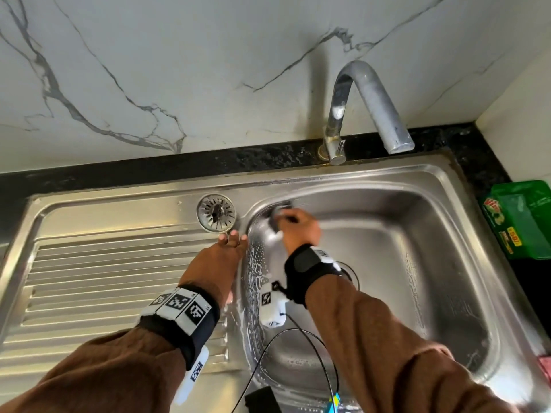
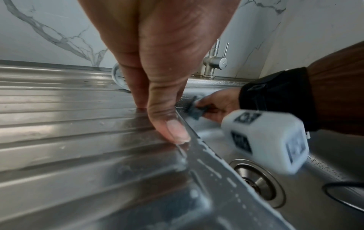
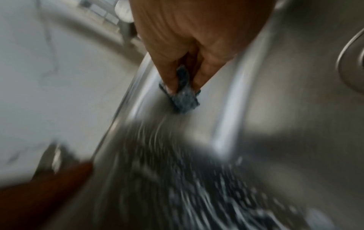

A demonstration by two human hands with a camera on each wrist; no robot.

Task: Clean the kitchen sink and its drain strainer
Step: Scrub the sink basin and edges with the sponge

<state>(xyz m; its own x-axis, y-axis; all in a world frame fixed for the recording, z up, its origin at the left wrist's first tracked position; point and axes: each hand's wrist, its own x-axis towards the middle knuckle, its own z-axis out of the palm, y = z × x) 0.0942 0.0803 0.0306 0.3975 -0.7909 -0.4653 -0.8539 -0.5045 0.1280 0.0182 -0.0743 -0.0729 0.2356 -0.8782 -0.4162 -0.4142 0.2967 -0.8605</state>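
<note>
The steel sink (image 1: 441,186) has its basin on the right and a ribbed drainboard (image 1: 113,272) on the left. The round drain strainer (image 1: 216,212) lies out of the drain, on the drainboard's far edge. My right hand (image 1: 295,228) pinches a dark grey scouring pad (image 3: 184,99) against the basin's far left corner; the pad (image 2: 196,110) looks blurred. Soap suds streak the basin's left wall. My left hand (image 1: 222,257) rests with straight fingers on the rim between drainboard and basin, just in front of the strainer. The open drain hole (image 2: 256,182) sits in the basin floor.
A curved steel tap (image 1: 366,105) stands behind the basin on the black counter (image 1: 149,165). A green soap packet (image 1: 521,219) lies on the counter to the right. Thin black cables (image 1: 298,353) hang over the basin's near side. A marble wall rises behind.
</note>
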